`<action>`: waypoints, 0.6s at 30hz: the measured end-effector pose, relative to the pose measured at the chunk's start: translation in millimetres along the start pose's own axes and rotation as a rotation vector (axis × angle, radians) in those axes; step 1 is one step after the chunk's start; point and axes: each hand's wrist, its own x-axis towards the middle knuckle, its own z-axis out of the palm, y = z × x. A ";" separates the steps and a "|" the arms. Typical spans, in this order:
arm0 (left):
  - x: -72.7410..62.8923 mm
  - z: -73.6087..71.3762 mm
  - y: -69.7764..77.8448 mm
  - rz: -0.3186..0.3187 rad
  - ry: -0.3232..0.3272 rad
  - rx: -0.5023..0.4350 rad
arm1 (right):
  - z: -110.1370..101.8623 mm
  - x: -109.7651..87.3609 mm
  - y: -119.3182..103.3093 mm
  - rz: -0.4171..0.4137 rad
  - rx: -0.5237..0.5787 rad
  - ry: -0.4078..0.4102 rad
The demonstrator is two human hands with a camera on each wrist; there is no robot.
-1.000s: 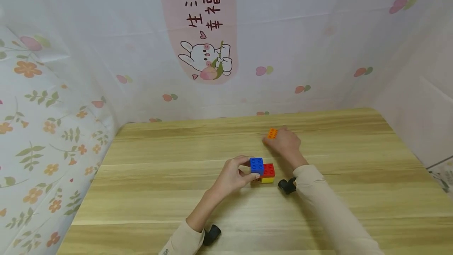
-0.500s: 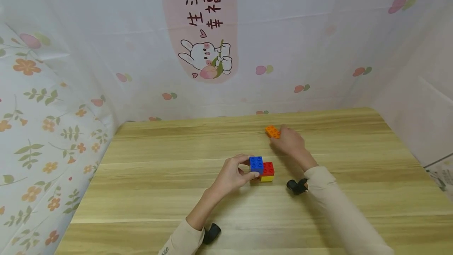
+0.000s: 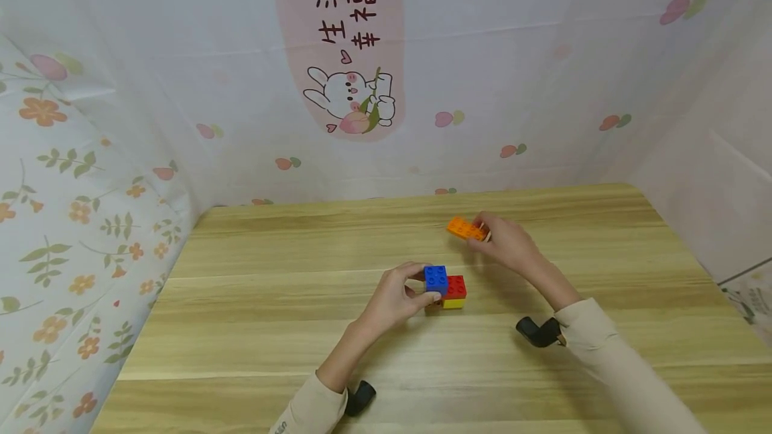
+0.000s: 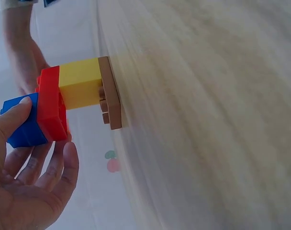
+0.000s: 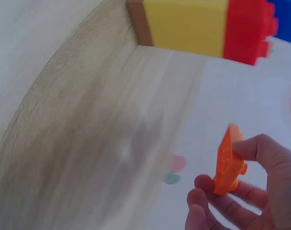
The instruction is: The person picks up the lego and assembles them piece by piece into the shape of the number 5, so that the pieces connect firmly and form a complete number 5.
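A small stack of toy building bricks stands on the table: a flat brown brick [image 4: 116,96] at the bottom, a yellow brick [image 4: 81,83] on it, then a red brick [image 3: 456,285]. On top, off to the left side, is a blue brick [image 3: 435,278]. My left hand [image 3: 393,300] pinches that blue brick between thumb and fingers. Behind the stack and to its right, my right hand [image 3: 509,241] holds a flat orange brick [image 3: 461,228] by one end; the right wrist view shows this orange brick [image 5: 229,160] tilted, thumb on its studded side.
The wood-grain table [image 3: 253,327] reaches back to a printed white cloth [image 3: 512,72]. Another floral cloth [image 3: 78,233] hangs on the left. Black devices stick out at the left wrist [image 3: 360,398] and right wrist [image 3: 537,332].
My right hand has shifted right, and its grip now sits at one end of the orange brick, which has turned and shows more of its top. The left hand and the stack hold still.
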 end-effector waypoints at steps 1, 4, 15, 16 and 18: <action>0.0 0.1 -0.1 0.003 -0.001 0.001 | -2.5 -2.5 -1.7 -0.020 -0.003 0.003; -0.5 0.1 -0.6 0.010 -0.004 0.009 | -9.3 -9.8 -5.9 -0.069 0.006 0.006; -1.3 -2.0 -5.1 0.058 -0.005 -0.008 | -28.3 -31.0 -26.6 -0.180 0.011 0.051; -1.4 -2.0 -6.1 0.060 -0.010 -0.011 | -29.3 -32.8 -28.6 -0.189 0.019 0.055; -2.4 -2.2 -8.4 0.053 -0.022 -0.019 | -30.6 -36.3 -32.0 -0.207 0.030 0.059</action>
